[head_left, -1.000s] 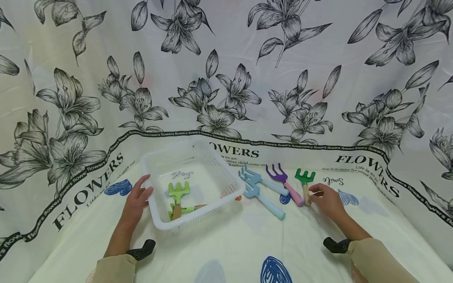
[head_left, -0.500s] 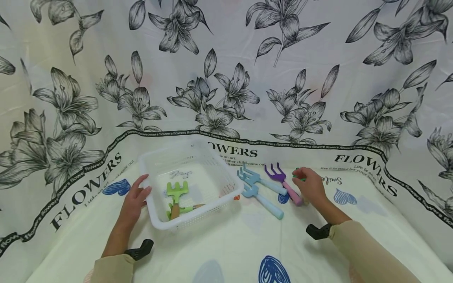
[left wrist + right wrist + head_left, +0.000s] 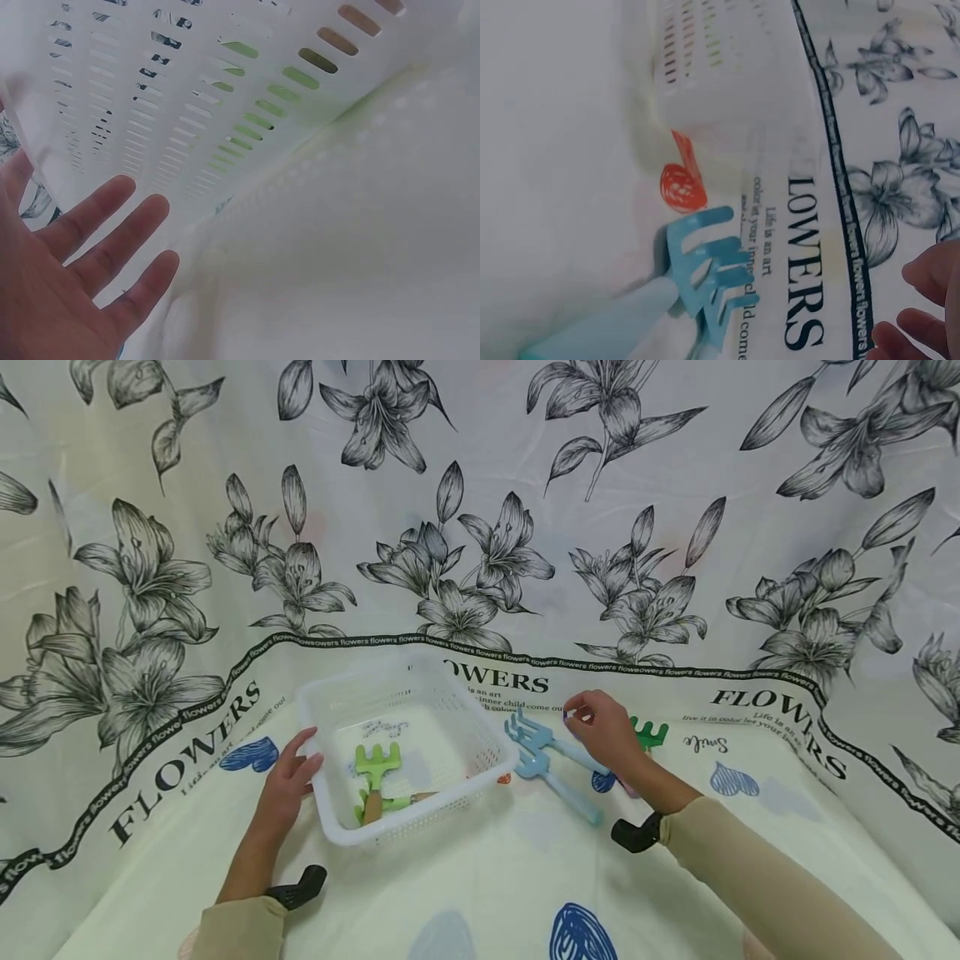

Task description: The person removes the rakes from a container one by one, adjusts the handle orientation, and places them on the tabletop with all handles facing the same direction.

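My left hand [image 3: 283,781] rests at the left rim of a white plastic basket [image 3: 491,772]; several straight fingers spread beside its slotted wall [image 3: 187,112]. Inside, one light green toy hand fork [image 3: 377,764] lies over another green tool [image 3: 397,803]. My right hand [image 3: 606,731] is over the purple hand fork, its fingers loosely bent near the tines. It hides most of that fork, and whether it touches it is unclear. Two light blue hand forks [image 3: 562,793] lie just left of it, and a dark green hand fork [image 3: 649,733] shows behind the wrist.
A pale cloth [image 3: 480,893] printed with hearts covers the surface. Behind it hangs a curtain [image 3: 480,527] with black flower drawings. A black wrist camera [image 3: 300,889] sits on the left wrist, another wrist camera [image 3: 636,835] on the right.
My right hand has moved left, from the dark green fork's handle, over its head, to the purple fork. The dark green fork stays where it was. My left hand and the basket hold still.
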Motion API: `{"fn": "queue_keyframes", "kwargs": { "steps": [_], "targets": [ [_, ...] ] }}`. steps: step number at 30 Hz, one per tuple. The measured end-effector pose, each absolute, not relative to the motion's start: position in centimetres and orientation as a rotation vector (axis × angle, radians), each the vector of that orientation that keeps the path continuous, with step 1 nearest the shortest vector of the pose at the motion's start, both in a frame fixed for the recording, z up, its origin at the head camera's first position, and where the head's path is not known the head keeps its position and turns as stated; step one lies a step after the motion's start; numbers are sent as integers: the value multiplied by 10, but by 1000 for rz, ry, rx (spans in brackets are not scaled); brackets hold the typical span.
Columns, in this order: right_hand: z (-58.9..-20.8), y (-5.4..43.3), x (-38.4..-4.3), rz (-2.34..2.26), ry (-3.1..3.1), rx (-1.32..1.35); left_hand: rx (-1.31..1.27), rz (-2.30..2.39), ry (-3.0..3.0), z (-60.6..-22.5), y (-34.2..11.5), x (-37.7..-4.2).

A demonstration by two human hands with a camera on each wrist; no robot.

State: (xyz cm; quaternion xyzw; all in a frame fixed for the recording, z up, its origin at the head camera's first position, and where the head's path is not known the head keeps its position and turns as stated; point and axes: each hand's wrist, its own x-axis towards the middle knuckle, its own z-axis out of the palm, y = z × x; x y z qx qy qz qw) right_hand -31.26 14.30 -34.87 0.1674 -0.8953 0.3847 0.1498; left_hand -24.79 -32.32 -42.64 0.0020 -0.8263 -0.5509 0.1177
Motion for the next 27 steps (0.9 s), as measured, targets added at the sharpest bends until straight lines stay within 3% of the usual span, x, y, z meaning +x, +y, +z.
{"fn": "queue_keyframes", "kwargs": {
  "steps": [15,27],
  "targets": [
    [-332,73,-287,1403,-2541,675,-6,-1599,-2417,-427,-321,-249],
    [-334,33,-269,1359,-2681,802,0,-1610,-2422,-426,-321,-246]
  ]
}}
